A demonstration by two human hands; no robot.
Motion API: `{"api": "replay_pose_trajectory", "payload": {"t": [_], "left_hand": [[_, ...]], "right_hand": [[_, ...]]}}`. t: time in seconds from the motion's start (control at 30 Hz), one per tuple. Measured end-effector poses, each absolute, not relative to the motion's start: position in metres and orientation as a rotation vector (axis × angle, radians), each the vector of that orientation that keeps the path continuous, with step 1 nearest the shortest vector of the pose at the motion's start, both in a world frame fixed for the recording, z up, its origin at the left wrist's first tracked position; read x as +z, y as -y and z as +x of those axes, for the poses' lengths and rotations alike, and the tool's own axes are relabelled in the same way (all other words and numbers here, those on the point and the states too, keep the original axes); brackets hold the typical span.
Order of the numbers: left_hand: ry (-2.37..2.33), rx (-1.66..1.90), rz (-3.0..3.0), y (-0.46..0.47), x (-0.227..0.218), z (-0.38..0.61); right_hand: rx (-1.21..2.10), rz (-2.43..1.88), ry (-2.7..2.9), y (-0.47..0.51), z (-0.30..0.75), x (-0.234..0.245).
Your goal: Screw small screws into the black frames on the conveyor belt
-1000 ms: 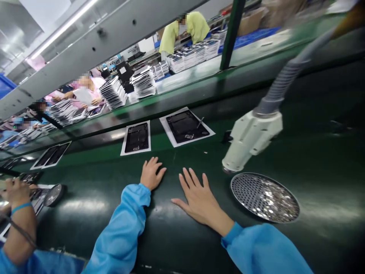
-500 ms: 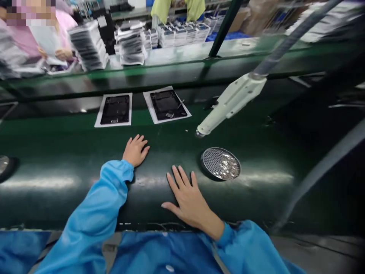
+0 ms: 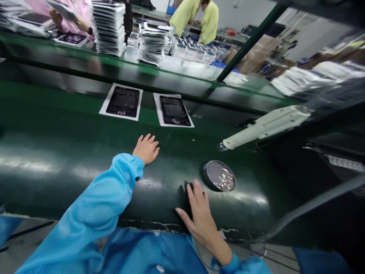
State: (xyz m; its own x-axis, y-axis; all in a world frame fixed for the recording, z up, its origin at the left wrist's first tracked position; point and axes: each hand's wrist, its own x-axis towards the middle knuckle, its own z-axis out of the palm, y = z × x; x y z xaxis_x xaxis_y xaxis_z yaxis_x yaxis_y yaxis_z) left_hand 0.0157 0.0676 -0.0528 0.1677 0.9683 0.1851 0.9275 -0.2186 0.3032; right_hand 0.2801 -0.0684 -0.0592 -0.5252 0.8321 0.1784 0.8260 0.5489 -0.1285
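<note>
My left hand (image 3: 146, 149) rests on the green work surface (image 3: 85, 144), fingers spread, nothing in it. Beyond its fingertips lie two black tablet-like panels, a left panel (image 3: 124, 101) and a right panel (image 3: 174, 110), each on a white sheet. A thin small piece sticks out at the right panel's edge. My right hand (image 3: 201, 217) hovers over the near part of the surface, fingers apart and holding nothing, its shadow beneath. Just past its fingertips stands a round metal dish (image 3: 219, 176) with a perforated-looking bottom and many small shiny parts.
A pale electric screwdriver-like tool (image 3: 262, 127) hangs at the right on a grey hose. A green shelf (image 3: 182, 72) runs along the back, with stacks of wrapped flat panels (image 3: 108, 28). Behind it are a person in pink (image 3: 75, 19) and a person in yellow (image 3: 196, 19).
My right hand has lifted off the surface and drawn nearer to me. The left hand stays put. The view has turned, and the hanging tool appears farther right.
</note>
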Motion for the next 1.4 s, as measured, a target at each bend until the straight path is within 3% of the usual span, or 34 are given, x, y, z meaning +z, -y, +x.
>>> {"api": "replay_pose_trajectory", "payload": {"t": [0.67,0.97,1.13,1.3,1.4], "left_hand": [[-1.835,0.643,2.277,-0.075,-0.064,0.013],[-1.9,0.716,2.19,-0.08,-0.067,0.007],[-1.946,0.749,2.133,-0.082,-0.067,0.005],[-1.972,0.754,2.121,-0.08,-0.065,0.003],[-1.999,0.748,2.124,-0.08,-0.066,0.0]], "right_hand": [[0.047,-1.409,2.455,0.054,0.279,-0.086],[0.131,-1.467,1.552,-0.052,0.266,-0.013],[0.289,-1.229,1.259,-0.112,0.248,0.033],[0.297,-1.257,1.105,-0.125,0.246,0.042],[0.514,-1.217,1.134,-0.111,0.243,0.038]]}}
